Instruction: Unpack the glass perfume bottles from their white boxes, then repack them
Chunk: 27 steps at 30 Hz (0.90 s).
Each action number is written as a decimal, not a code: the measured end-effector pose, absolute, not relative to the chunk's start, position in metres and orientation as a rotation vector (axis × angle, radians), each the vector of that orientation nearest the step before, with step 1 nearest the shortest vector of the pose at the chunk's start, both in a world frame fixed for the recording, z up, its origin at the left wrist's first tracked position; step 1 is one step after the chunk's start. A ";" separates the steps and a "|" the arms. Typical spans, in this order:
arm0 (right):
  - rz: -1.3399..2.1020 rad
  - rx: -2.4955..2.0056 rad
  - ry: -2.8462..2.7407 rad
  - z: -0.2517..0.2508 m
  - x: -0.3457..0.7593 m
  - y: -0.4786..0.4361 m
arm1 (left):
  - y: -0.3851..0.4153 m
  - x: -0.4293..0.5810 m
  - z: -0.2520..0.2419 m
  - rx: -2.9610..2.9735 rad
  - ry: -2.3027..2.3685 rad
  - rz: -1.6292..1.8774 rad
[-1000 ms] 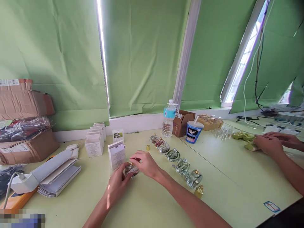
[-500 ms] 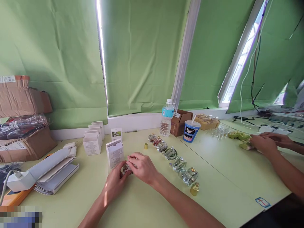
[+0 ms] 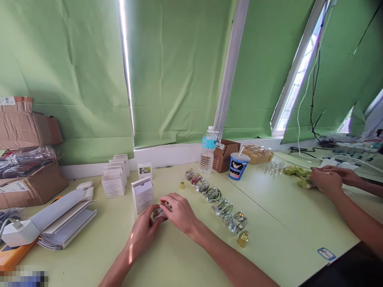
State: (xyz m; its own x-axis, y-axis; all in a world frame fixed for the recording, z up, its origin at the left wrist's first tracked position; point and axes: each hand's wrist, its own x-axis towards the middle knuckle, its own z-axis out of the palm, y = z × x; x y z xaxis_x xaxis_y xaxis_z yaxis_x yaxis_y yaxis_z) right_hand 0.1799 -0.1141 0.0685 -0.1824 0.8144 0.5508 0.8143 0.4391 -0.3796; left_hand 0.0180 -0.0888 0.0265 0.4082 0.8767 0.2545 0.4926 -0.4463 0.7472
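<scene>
A small clear glass bottle is gripped low at its side by my left hand, just in front of an open white box. My right hand is over the bottle, its thumb and fingertips pinched on the gold-and-reddish top. Those fingers partly hide the bottle's neck. Right of my hands, several similar glass bottles stand in a slanting row. A gold cap sits on the table behind my right hand, and more gold capping stands at the row's near end.
Several white boxes stand at the back left, beside a stack of flat white cartons. Brown cardboard boxes are at far left. A water bottle and blue cup stand behind the row. Another person's hands work at right.
My right fingertips have shifted slightly on the bottle's top, so a reddish-gold part now shows. My left hand keeps its hold. The whole view has moved a little.
</scene>
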 end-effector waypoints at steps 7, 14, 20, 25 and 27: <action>-0.091 -1.476 -1.871 0.070 0.198 -0.103 | -0.087 0.017 0.026 2.073 1.192 0.875; -0.270 -1.885 -1.774 0.053 0.241 -0.056 | -0.077 0.015 0.008 2.096 1.184 0.900; -0.192 -1.920 -1.792 0.032 0.250 -0.051 | -0.076 0.016 0.008 2.100 1.210 0.833; -0.081 -1.824 -1.768 0.034 0.250 -0.051 | -0.083 0.018 0.019 2.103 1.212 0.838; -0.041 -1.740 -1.755 0.042 0.246 -0.055 | -0.085 0.018 0.022 2.100 1.209 0.852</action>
